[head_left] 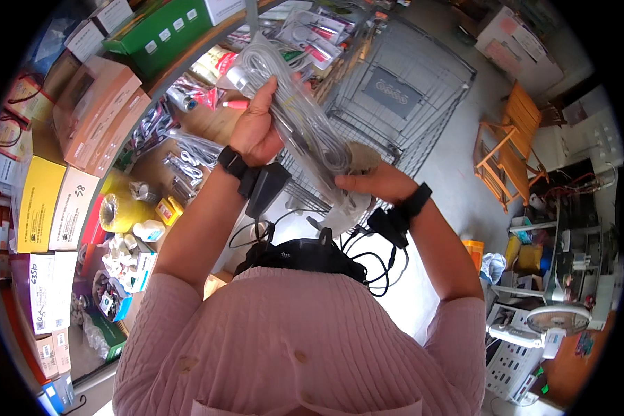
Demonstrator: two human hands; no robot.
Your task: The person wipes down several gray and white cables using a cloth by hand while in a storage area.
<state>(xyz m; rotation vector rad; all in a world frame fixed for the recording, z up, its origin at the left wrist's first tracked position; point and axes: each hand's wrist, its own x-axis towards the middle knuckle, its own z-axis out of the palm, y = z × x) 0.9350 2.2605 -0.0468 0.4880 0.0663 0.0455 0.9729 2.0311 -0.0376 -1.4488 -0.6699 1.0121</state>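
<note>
A long coil of pale grey cable (299, 111) in a clear plastic bag stretches slantwise between my two hands. My left hand (258, 132) grips its upper left side, with the thumb pointing up along the bag near a white plug-like end. Toward the lower right end, my right hand (381, 183) is closed on the bag, its thumb lying across the plastic and its other fingers hidden behind. A brownish patch beside that hand is too unclear to name. Both wrists wear black straps with small devices.
Beyond my hands stands a grey wire shopping cart (423, 66). Shelves at left hold boxes, including a green box (161, 36) and a yellow box (40, 204), beside packaged small goods. Farther right are a folding wooden chair (509, 145) and a fan (558, 319). Black cables hang near my waist.
</note>
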